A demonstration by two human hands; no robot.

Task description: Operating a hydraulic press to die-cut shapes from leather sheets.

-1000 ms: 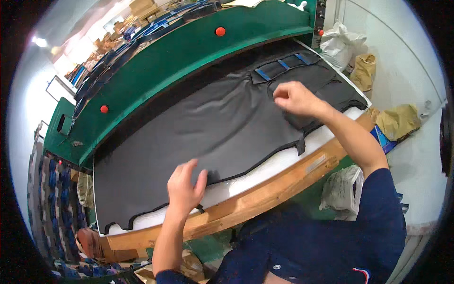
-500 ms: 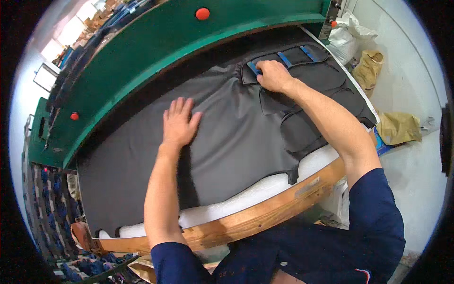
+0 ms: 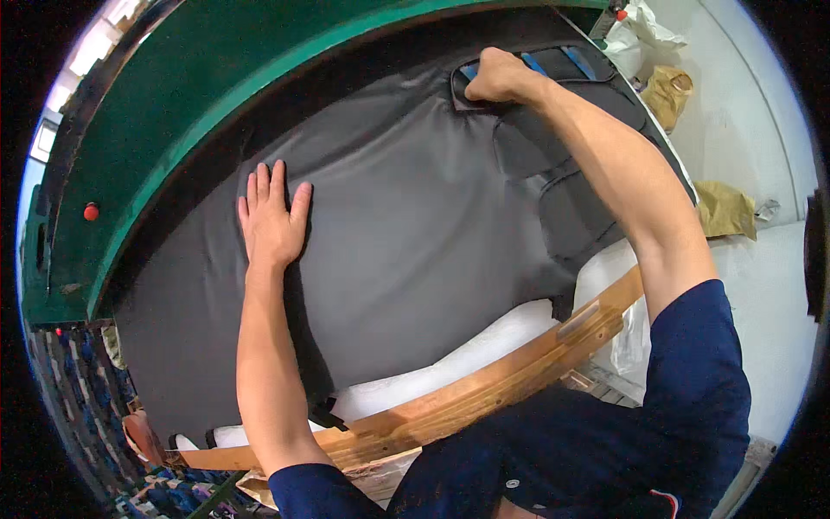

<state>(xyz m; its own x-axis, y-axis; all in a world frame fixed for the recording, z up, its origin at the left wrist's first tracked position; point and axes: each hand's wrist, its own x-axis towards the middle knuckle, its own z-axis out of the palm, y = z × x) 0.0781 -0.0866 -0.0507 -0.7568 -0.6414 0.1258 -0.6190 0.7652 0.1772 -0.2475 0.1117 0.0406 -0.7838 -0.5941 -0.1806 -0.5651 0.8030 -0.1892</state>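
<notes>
A black leather-like sheet (image 3: 398, 233) covers most of the work surface, with soft creases running across its upper part. My left hand (image 3: 272, 221) lies flat on it at the left, fingers stretched out. At the upper right, my right hand (image 3: 503, 76) is closed on the left end of a cutting die (image 3: 462, 105), a long dark-edged frame with blue crossbars. The fingertips are hidden beneath that hand. Below the die, curved cut outlines (image 3: 566, 203) mark the right part of the sheet.
A green machine beam (image 3: 156, 164) with a red button (image 3: 91, 211) arches behind the sheet. White padding (image 3: 450, 355) shows along the near side, beside a wooden edge (image 3: 484, 381). Brown bags (image 3: 667, 97) and white plastic bags (image 3: 644, 33) lie at the right by a pale wall.
My left hand has slid left and slightly up over the sheet. The right hand stays at the die's left end, and the whole view has shifted, with the beam now higher in it.
</notes>
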